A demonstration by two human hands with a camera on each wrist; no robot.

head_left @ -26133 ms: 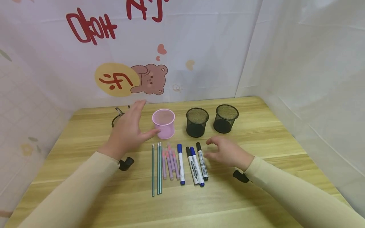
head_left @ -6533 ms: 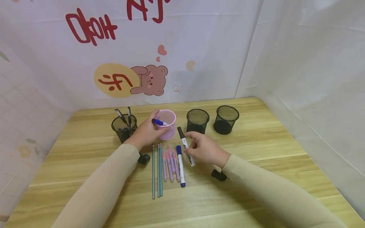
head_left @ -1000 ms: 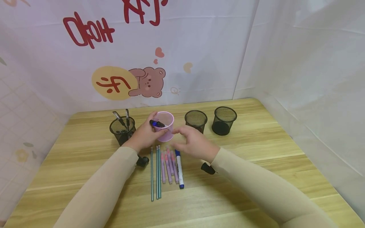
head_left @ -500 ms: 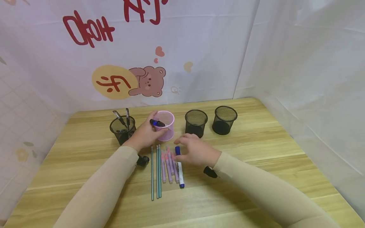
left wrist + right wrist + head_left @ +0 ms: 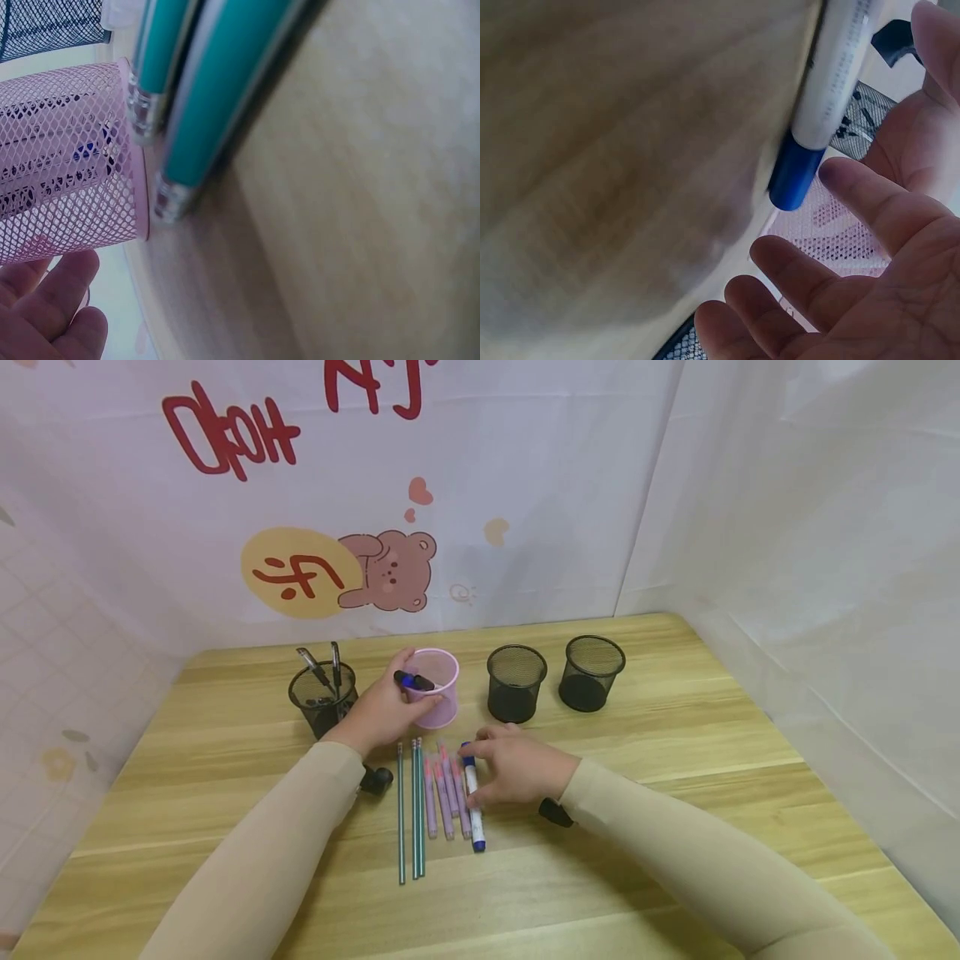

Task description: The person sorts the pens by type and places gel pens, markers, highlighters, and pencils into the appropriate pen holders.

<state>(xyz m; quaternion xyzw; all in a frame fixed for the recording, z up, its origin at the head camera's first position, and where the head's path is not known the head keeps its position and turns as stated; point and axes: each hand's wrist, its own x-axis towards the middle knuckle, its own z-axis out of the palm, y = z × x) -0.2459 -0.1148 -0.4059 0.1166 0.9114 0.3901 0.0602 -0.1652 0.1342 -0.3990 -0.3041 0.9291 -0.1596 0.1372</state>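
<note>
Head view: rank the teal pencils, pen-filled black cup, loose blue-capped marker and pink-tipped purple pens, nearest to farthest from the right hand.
1. Blue-capped marker: right at the right hand's fingers.
2. Purple pens: just left of the marker.
3. Teal pencils: left of those pens.
4. Pen-filled black cup: farther back, leftmost of the four.

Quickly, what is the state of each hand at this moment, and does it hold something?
Left hand: closed, holding the pink cup.
Right hand: open, at the blue marker, not gripping it.
</note>
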